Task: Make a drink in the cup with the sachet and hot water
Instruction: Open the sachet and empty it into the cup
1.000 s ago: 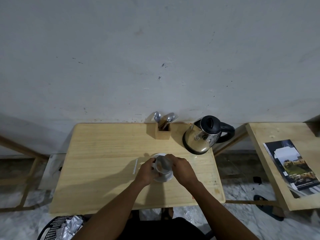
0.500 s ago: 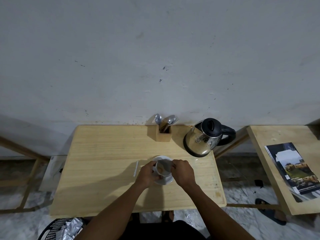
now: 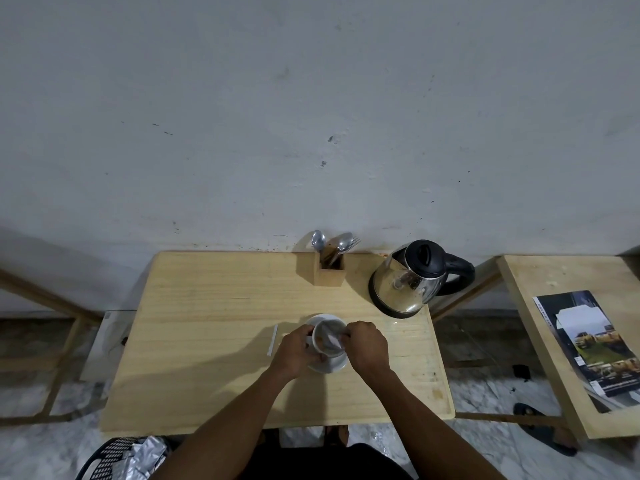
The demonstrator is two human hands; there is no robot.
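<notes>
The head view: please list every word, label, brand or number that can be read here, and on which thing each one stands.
No text can be read.
Booklet on the side table: lines of white print, too small and blurred to read.
Paper stick beside the saucer: no print shows.
Kettle, cup, wooden holder: no marking shows.

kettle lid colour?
Black; the kettle lid shows clearly in the head view, above a shiny steel body.

The pale, matt wooden table (image 3: 207, 341) shows fine grain. On it stand a glossy mirror-polished steel kettle (image 3: 405, 289) with a black plastic lid and handle, and a smooth white glazed ceramic cup (image 3: 320, 344) and saucer (image 3: 329, 365). Shiny metal spoons (image 3: 318, 240) sit in a plain wooden box holder (image 3: 329, 273).
</notes>
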